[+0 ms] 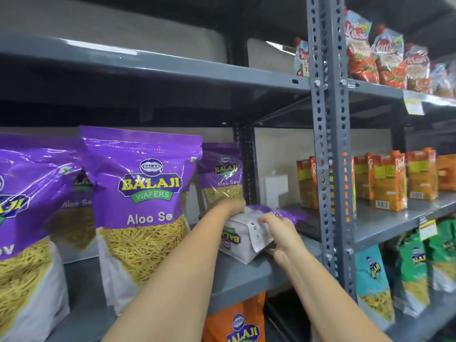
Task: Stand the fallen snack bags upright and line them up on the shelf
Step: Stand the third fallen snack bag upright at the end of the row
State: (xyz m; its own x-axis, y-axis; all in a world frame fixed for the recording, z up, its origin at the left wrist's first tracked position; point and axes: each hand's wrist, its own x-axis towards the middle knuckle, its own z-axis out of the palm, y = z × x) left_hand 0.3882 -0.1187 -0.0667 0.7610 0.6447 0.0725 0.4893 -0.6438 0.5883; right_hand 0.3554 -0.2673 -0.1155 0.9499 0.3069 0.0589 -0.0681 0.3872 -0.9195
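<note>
1. The fallen bag (243, 233) lies on its side on the shelf (237, 275), just right of the upright purple bag (142, 213).
2. Your left hand (230, 206) rests on its far top edge; whether that grip is closed, I cannot tell.
3. Your right hand (276, 233) pinches its near end.
4. Tip the bag onto its base, level with the upright purple bag.
5. Its front label is mostly hidden.

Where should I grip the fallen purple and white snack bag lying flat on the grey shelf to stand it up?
Probably by its two long sides, coming from the front: the fallen purple and white snack bag lies flat, bottom towards the shelf edge. The left hand and right hand already flank it.
</note>
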